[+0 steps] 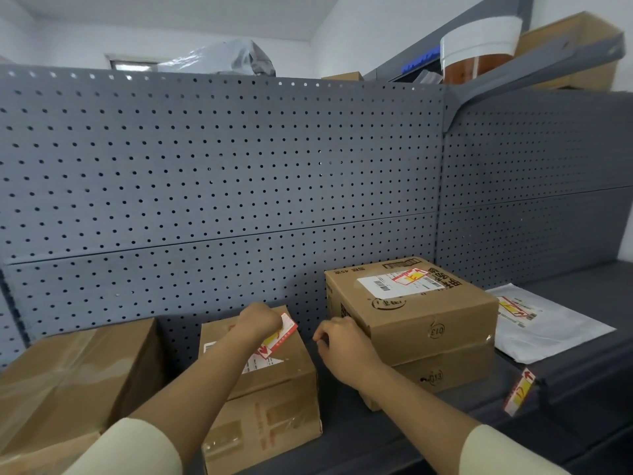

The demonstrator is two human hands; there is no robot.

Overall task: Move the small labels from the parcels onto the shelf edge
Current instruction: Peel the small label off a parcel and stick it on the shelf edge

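My left hand (257,320) pinches a small red, white and yellow label (278,337), peeled partly up from the top of the middle cardboard parcel (274,416). My right hand (342,344) hovers beside it with fingers curled, holding nothing, close to the left face of the larger box (421,323). That box carries a small red-edged label (409,276) on its shipping sticker. A white mailer bag (548,327) at the right bears another small label (512,308). One small label (520,392) is stuck on the shelf edge (565,399).
A taped cardboard box (68,382) stands at the left. A grey pegboard wall (219,173) backs the shelf. Above right, an upper shelf holds a jar with a white lid (479,49) and a cardboard box (568,46).
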